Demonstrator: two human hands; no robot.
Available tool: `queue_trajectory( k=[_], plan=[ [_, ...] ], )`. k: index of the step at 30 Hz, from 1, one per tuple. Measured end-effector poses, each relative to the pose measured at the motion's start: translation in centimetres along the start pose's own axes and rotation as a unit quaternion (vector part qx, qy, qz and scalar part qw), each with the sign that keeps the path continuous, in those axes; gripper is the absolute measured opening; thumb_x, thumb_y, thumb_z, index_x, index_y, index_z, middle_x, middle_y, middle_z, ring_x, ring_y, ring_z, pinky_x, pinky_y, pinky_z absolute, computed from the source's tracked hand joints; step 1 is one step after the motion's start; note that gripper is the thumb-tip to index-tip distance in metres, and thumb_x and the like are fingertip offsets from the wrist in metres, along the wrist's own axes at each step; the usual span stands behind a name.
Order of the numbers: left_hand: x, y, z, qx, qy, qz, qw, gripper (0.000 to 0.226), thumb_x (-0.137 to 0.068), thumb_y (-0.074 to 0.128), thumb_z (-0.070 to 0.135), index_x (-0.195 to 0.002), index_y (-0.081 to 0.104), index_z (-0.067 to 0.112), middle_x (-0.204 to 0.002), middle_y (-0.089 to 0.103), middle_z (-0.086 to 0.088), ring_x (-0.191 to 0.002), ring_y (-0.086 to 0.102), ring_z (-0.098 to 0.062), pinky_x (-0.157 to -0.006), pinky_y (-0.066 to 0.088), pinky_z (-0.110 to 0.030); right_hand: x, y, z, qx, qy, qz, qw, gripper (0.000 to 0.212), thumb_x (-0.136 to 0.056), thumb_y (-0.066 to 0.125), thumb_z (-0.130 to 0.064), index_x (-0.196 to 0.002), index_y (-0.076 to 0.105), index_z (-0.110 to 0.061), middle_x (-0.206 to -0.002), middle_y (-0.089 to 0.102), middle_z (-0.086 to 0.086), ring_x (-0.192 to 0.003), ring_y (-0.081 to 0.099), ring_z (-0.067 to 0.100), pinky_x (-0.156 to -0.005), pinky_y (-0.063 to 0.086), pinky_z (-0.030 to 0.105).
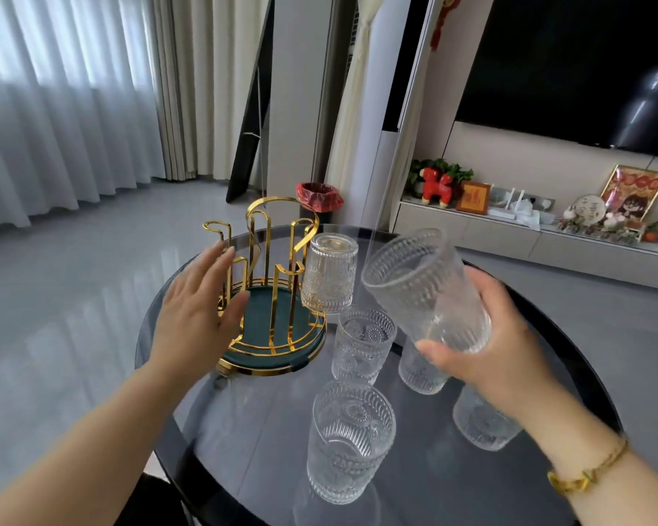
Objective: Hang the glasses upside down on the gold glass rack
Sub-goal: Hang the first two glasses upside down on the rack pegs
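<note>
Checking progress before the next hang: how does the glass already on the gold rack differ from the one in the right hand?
The glass on the rack hangs upside down on a prong of the gold rack, base up; the held glass is tilted, its mouth facing up and left. The glass on the rack is untouched; the held glass is gripped near its base by the right hand. Both are clear and embossed.

There was only one view. The camera sat on the person's head and looked forward and down, close over a round dark glass table (244, 430) in the lower middle of the frame. Both arms reached in from the bottom corners. The wide lens also caught curtains (65, 100) at upper left and a dark screen (566, 62) at upper right.
</note>
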State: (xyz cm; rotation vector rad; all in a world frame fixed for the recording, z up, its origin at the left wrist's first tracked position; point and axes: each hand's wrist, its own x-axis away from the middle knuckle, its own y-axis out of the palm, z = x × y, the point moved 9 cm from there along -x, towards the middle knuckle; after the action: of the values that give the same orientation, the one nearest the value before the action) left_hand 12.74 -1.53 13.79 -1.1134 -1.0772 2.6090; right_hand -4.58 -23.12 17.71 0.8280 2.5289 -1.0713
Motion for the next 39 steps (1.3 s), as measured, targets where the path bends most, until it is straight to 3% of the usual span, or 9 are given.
queue_trajectory(
  k=[4, 7, 9, 13, 17, 23, 27, 33, 39],
  plan=[
    [-1.7, 1.3, -0.6, -0.04, 0.013, -0.042, 0.998, 0.05, -0.091, 0.042, 0.03, -0.135, 0.027, 0.012, -0.147, 0.028, -0.01, -0.137, 0.019, -0.025, -0.112, 0.013, -0.04, -3.4, 1.2, -2.7, 0.081, -0.046, -0.056, 0.994, 0.071, -0.055, 0.075, -0.029, -0.114, 0.037, -0.04, -0.099, 0.03, -0.037, -0.079, 0.036, -0.019, -0.07, 0.022, -0.012],
    [-2.0, 0.9, -1.2, -0.015, 0.002, -0.025, 1.0, 0.044, -0.092, 0.042, 0.025, -0.132, 0.033, 0.011, -0.142, 0.037, -0.012, -0.132, 0.032, -0.029, -0.11, 0.019, -0.039, -5.0, 2.5, -3.8, 0.106, -0.06, -0.091, 0.988, 0.076, -0.054, 0.075, -0.034, -0.12, 0.038, -0.032, -0.101, 0.036, -0.029, -0.092, 0.033, -0.013, -0.076, 0.028, 0.0],
    [-2.2, 0.7, -0.9, -0.03, 0.018, -0.014, 0.999, 0.043, -0.091, 0.036, 0.03, -0.127, 0.041, 0.008, -0.137, 0.045, -0.014, -0.128, 0.038, -0.03, -0.108, 0.015, -0.035, -5.8, 3.6, -4.1, 0.109, -0.046, -0.118, 0.986, 0.074, -0.053, 0.075, -0.036, -0.114, 0.034, -0.037, -0.101, 0.036, -0.026, -0.091, 0.038, -0.005, -0.076, 0.03, 0.01],
    [-2.7, 0.2, -0.9, -0.02, 0.027, -0.013, 0.999, 0.048, -0.085, 0.028, 0.032, -0.12, 0.05, 0.008, -0.13, 0.053, -0.013, -0.13, 0.037, -0.025, -0.107, 0.011, -0.031, -7.4, 5.4, -5.4, 0.106, -0.047, -0.143, 0.983, 0.064, -0.048, 0.072, -0.04, -0.098, 0.032, -0.039, -0.093, 0.038, -0.028, -0.083, 0.045, -0.003, -0.057, 0.037, 0.007],
    [-2.9, 0.0, -1.2, 0.01, 0.028, -0.025, 0.999, 0.04, -0.092, 0.032, 0.028, -0.119, 0.051, 0.007, -0.129, 0.053, -0.015, -0.126, 0.041, -0.028, -0.104, 0.015, -0.03, -8.9, 6.9, -6.3, 0.092, -0.04, -0.164, 0.981, 0.063, -0.052, 0.073, -0.041, -0.1, 0.033, -0.036, -0.089, 0.041, -0.022, -0.079, 0.046, -0.002, -0.052, 0.04, 0.007],
    [-2.8, 0.0, -1.5, 0.032, 0.022, -0.029, 0.999, 0.033, -0.094, 0.036, 0.02, -0.119, 0.051, 0.007, -0.129, 0.053, -0.014, -0.125, 0.042, -0.026, -0.104, 0.018, -0.03, -10.6, 10.5, -6.8, 0.166, -0.047, -0.211, 0.962, 0.072, -0.058, 0.074, -0.039, -0.116, 0.033, -0.028, -0.111, 0.042, -0.003, -0.09, 0.043, 0.011, -0.062, 0.031, 0.013],
    [-2.8, -0.1, -1.4, 0.024, 0.032, -0.033, 0.999, 0.046, -0.086, 0.028, 0.03, -0.118, 0.053, 0.008, -0.127, 0.056, -0.013, -0.124, 0.044, -0.026, -0.103, 0.019, -0.029, -10.9, 12.8, -6.9, 0.172, -0.057, -0.237, 0.954, 0.077, -0.061, 0.074, -0.036, -0.125, 0.033, -0.022, -0.133, 0.041, 0.003, -0.113, 0.039, 0.014, -0.087, 0.033, 0.024],
    [-2.7, 0.0, -1.5, 0.026, 0.032, -0.026, 0.999, 0.044, -0.086, 0.031, 0.029, -0.116, 0.054, 0.007, -0.125, 0.057, -0.014, -0.123, 0.045, -0.027, -0.102, 0.019, -0.03, -10.7, 15.8, -6.2, 0.204, -0.06, -0.271, 0.939, 0.08, -0.065, 0.072, -0.033, -0.131, 0.031, -0.017, -0.14, 0.037, 0.006, -0.126, 0.034, 0.022, -0.103, 0.035, 0.037],
    [-2.8, 0.2, -1.6, 0.036, 0.018, -0.018, 0.999, 0.03, -0.091, 0.041, 0.017, -0.117, 0.053, 0.007, -0.127, 0.055, -0.014, -0.124, 0.044, -0.027, -0.103, 0.022, -0.031, -10.4, 16.9, -5.2, 0.229, -0.054, -0.275, 0.932, 0.079, -0.067, 0.069, -0.033, -0.133, 0.028, -0.017, -0.142, 0.034, 0.007, -0.13, 0.028, 0.026, -0.103, 0.03, 0.038]
  ],
)
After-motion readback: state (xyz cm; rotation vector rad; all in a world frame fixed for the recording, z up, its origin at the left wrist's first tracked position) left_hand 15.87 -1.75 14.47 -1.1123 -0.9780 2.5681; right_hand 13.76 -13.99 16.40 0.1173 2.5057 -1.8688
